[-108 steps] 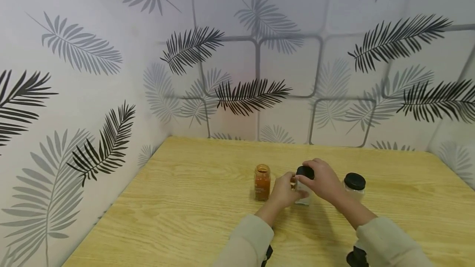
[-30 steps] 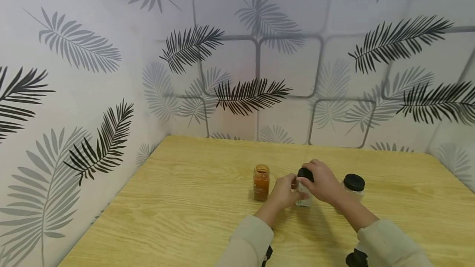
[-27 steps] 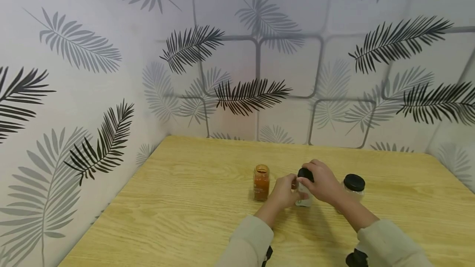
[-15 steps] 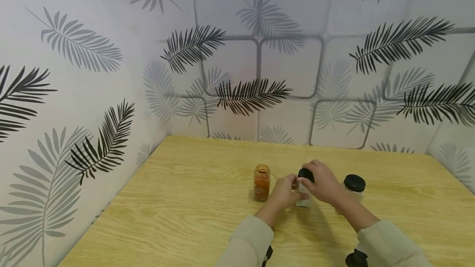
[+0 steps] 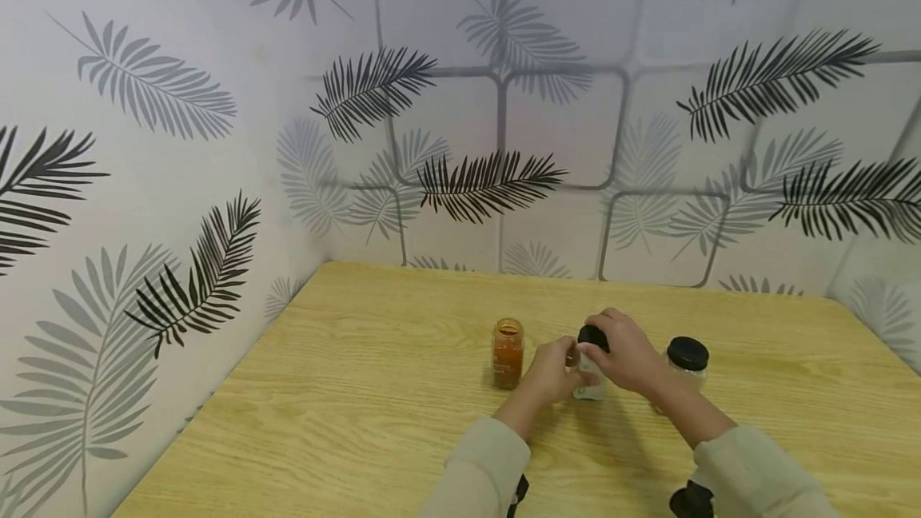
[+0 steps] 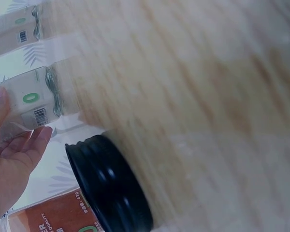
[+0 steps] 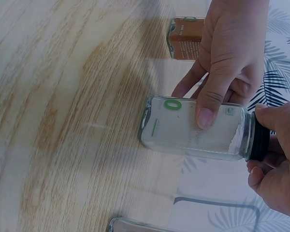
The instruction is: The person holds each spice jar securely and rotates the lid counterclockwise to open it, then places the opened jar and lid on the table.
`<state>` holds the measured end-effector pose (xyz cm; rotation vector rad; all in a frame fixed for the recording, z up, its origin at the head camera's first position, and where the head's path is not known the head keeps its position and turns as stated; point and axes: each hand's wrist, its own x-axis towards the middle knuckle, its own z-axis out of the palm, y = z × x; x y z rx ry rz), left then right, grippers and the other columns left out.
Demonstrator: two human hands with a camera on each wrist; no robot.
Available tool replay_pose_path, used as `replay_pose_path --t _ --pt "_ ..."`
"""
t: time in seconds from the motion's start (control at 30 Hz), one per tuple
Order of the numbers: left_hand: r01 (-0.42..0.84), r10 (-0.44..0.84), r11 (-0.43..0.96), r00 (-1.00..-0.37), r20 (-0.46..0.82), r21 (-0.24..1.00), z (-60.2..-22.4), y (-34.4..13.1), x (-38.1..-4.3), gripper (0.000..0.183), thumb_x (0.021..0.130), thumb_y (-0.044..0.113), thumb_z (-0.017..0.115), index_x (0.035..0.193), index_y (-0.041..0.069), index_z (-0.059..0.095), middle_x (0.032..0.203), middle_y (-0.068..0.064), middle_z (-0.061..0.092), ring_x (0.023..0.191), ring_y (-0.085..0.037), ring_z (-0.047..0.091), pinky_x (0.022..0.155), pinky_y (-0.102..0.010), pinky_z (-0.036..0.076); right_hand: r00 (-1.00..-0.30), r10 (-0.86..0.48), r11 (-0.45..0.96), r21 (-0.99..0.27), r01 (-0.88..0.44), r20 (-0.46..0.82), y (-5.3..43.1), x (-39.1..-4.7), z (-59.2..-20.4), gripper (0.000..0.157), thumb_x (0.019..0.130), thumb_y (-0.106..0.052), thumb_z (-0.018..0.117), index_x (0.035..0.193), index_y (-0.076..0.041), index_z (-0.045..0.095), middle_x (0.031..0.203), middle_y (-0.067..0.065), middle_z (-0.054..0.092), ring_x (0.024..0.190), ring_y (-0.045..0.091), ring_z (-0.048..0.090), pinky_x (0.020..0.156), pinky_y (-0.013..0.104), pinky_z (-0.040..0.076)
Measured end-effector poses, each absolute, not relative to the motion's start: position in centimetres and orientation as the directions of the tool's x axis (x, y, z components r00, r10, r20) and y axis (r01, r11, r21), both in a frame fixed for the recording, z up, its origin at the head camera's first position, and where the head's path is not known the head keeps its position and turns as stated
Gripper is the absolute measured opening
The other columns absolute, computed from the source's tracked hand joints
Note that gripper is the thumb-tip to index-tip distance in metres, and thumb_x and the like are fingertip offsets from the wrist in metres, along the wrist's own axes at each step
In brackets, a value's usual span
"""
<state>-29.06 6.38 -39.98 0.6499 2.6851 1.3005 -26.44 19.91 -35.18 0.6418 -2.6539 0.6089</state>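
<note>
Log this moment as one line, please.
left hand: holds white-filled clear square glass jar | right hand: grips its round black lid | orange-filled square glass jar: lidless

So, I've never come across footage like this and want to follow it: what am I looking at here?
There is no machine here, just a person's two bare hands. The wide picture comes from a camera worn on the head, looking forward and down. The other two come from cameras on the wrists, so they look tipped sideways.

On the wooden table are an open jar of orange-brown contents, a whitish jar and a third, capped jar. The left-wrist picture also shows a loose black lid. The left hand holds the whitish jar's body; the right hand grips its black cap.
</note>
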Motion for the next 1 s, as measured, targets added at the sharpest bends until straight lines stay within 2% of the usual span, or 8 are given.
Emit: replay_pose_path --t 0.43,1.0 --pt "0.328 0.411 0.554 -0.907 0.090 0.765 -39.76 6.39 -29.02 0.033 0.082 0.023 0.072 0.109 0.008 0.058 0.107 -0.005 0.063 0.105 -0.021 0.060 0.084 -0.028 0.052 -0.833 -0.359 0.800 -0.321 -0.507 0.421 20.04 -26.51 -35.16 0.028 0.085 -0.009 0.066 0.104 0.010 0.059 0.094 0.018 0.057 0.080 0.026 0.055 0.065 0.038 0.048" --pt "0.334 0.419 0.556 -0.903 0.091 0.761 -39.51 6.26 -28.88 0.024 0.082 0.024 0.071 0.092 0.009 0.055 0.102 -0.005 0.063 0.104 -0.022 0.060 0.082 -0.027 0.053 -0.830 -0.378 0.796 -0.313 -0.517 0.409 20.16 -26.62 -35.22 0.027 0.085 -0.008 0.065 0.104 0.010 0.059 0.095 0.018 0.057 0.080 0.026 0.055 0.066 0.038 0.049"
